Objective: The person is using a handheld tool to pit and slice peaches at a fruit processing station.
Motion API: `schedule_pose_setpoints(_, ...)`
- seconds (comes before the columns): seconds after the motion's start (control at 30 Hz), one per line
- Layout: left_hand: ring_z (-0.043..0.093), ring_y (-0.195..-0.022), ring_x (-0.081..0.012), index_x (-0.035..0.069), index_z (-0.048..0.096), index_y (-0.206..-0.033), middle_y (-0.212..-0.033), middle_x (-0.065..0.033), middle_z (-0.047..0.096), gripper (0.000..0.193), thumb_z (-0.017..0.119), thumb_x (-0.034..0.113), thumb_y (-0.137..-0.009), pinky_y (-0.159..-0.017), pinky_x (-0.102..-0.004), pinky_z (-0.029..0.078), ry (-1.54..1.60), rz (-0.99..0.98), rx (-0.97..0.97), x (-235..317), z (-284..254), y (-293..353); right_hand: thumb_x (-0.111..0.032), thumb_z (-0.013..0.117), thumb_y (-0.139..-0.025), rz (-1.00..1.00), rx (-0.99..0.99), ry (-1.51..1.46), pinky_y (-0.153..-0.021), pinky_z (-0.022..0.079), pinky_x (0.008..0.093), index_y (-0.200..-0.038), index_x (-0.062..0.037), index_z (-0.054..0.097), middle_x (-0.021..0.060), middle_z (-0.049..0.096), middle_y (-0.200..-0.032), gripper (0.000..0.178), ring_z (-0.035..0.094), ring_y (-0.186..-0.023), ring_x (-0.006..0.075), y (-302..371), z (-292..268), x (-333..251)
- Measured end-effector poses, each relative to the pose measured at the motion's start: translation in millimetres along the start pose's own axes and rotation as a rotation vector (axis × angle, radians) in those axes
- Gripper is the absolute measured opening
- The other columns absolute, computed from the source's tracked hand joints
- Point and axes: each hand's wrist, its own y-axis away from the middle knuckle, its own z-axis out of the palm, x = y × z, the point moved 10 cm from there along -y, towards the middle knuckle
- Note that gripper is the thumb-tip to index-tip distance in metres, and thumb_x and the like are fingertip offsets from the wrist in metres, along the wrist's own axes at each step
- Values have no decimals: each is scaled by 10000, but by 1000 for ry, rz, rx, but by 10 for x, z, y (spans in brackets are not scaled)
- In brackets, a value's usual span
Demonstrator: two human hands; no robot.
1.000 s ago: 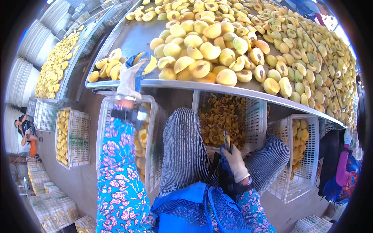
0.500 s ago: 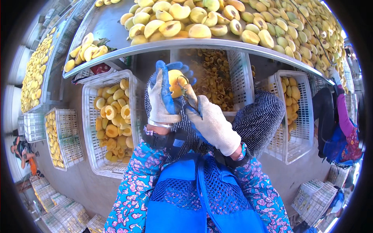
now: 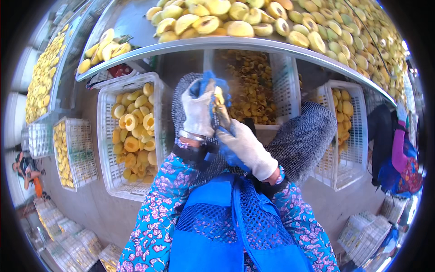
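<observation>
Gloved hands (image 3: 217,122) lower, peach (image 3: 219,96) now hidden

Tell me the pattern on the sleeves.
The sleeves are turquoise with a pink and purple floral print, clearest in the head view.

We see a long curved metal table (image 3: 253,44) across the top, heaped with halved yellow fruit (image 3: 290,25) — cut faces and skins mixed. Below its edge stand white plastic lattice crates: one at our left (image 3: 111,149) half full of yellow fruit halves, a middle one (image 3: 283,86) holding darker, smaller yellow pieces, and one at our right (image 3: 351,149) with a few halves near its top. Further left, smaller white crates (image 3: 74,149) sit on the grey floor (image 3: 97,213) — and another person in a pink sleeve (image 3: 401,149) stands at the right rim.
</observation>
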Motion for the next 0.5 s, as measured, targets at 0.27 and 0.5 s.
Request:
schedule_pose_setpoints(0.27, 631, -576, -190, -2, 623, -897, -750, -110, 654, 243, 630, 240, -883, -499, -302, 528, 87, -211, -141, -353, 211, -51, -242, 424, -986, 221, -420, -918, -313, 233, 192, -1018, 25, 533, -41, 366, -521, 290, 288, -318, 41, 202, 134, 83)
schedule_pose_setpoints(0.5, 575, -601, -134, -2, 617, -927, -727, -38, 610, 159, 568, 147, -898, -550, -263, 485, -120, 396, 140, 706, -412, -155, -260, 411, -990, 21, -439, -1205, -321, 245, 190, -1073, 75, 526, -48, 352, -527, 363, 289, -325, 39, 123, -255, -1)
